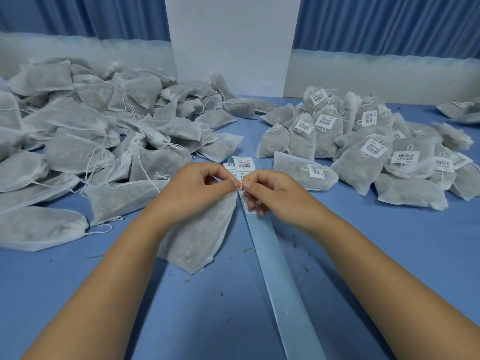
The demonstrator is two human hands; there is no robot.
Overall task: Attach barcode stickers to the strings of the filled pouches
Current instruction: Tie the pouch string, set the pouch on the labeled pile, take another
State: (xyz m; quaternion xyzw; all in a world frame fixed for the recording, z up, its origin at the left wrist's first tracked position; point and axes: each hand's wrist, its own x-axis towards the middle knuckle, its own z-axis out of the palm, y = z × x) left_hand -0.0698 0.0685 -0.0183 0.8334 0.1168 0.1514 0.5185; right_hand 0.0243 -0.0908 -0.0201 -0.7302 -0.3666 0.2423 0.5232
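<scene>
Hands meet above the middle of the blue table (389, 255). The left hand (197, 189) and the right hand (271, 194) come thumb to thumb, and both pinch a small white bit at the neck of a filled pouch (200, 237). This bit is most likely the string (240, 185), possibly with a label being folded round it; the frame is too small to separate the two. The pouch lies flat under the left wrist with its neck turned towards the fingertips, which keeps the string taut and within reach.

The right hand's lower fingers curl over a printed label on the liner strip (280, 268). The strip runs from the person's body up between the arms, so the unused barcode stickers (243, 163) sit just beyond the hands.

The heap of unlabelled pouches (85, 131) is on the left, and the tagged pouches (363, 152) are on the right. That layout suggests work passes from left to right, and much of the heap is not yet done.
</scene>
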